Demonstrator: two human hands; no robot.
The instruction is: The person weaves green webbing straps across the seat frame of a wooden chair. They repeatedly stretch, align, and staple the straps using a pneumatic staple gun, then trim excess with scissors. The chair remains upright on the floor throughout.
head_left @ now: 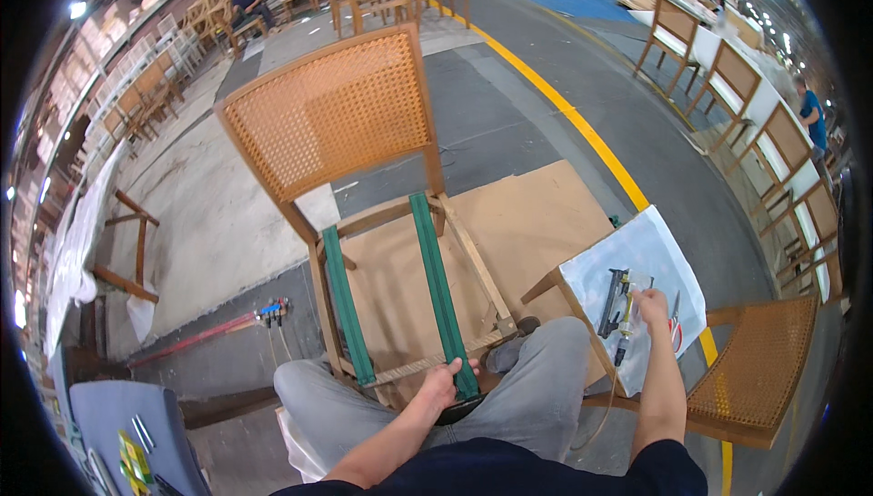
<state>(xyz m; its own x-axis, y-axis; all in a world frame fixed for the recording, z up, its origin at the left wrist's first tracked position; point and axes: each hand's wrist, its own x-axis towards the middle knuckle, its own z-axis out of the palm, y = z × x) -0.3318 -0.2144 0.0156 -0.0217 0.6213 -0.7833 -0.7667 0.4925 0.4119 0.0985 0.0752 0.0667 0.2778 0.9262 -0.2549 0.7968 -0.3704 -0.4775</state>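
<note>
In front of me stands a wooden chair frame (475,258) with a woven cane back (332,110) and no seat panel. Two green webbing straps run across its seat opening, a left strap (347,310) and a right strap (438,287). My left hand (441,385) is closed on the near end of the right strap, at the front rail. Over a white-covered chair seat (668,241) to my right, my right hand (650,307) has its fingers bent together, right beside a black staple gun (611,303). What they pinch, if anything, is unclear. Red-handled scissors (676,332) lie next to that hand.
Cardboard (523,210) lies under the chair frame. A cane chair back (755,373) extends at right. Air hose fittings (273,311) rest on the floor at left, near a grey padded seat (136,432) holding small items. Chairs line the right side; two people are farther off.
</note>
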